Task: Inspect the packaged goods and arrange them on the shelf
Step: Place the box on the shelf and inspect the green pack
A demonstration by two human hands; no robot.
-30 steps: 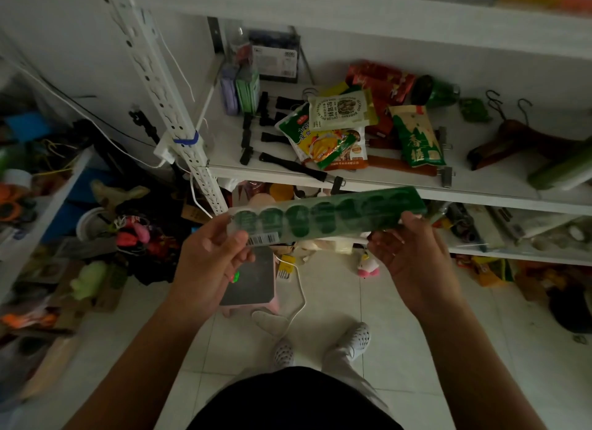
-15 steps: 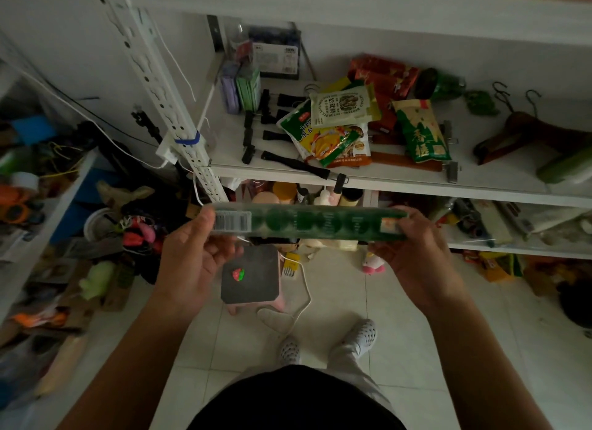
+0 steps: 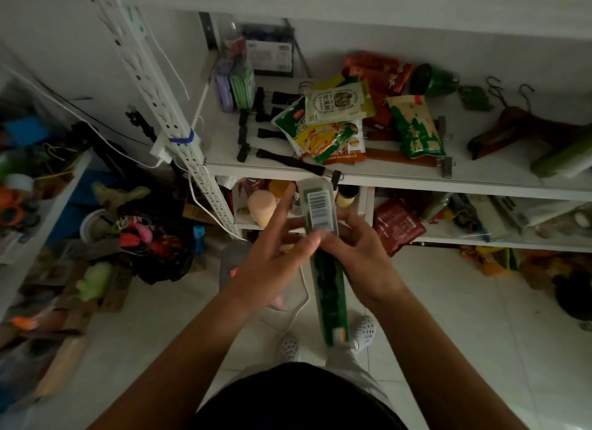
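Note:
A long narrow green package (image 3: 328, 288) with a clear end and a barcode label stands nearly lengthwise in front of me, barcode end toward the shelf. My right hand (image 3: 358, 256) grips its middle from the right. My left hand (image 3: 275, 253) lies against its left side, fingers spread, thumb across the package. Behind it the white shelf (image 3: 384, 176) carries a heap of snack bags: a green-yellow one (image 3: 323, 134), a pale one (image 3: 336, 104), a green-cream one (image 3: 416, 126) and red ones (image 3: 378, 74).
Black clips (image 3: 253, 122), wooden hangers (image 3: 519, 128) and a green roll (image 3: 563, 157) also lie on the shelf. A lower shelf (image 3: 480, 240) holds a red bag (image 3: 397, 226) and bottles. A perforated upright (image 3: 163, 106) stands left. Clutter covers the floor at left; a cable trails by my feet.
The package has swung from lying crosswise between both hands to pointing away from me, barcode end forward. My hands have come together at its middle and my left fingers have spread.

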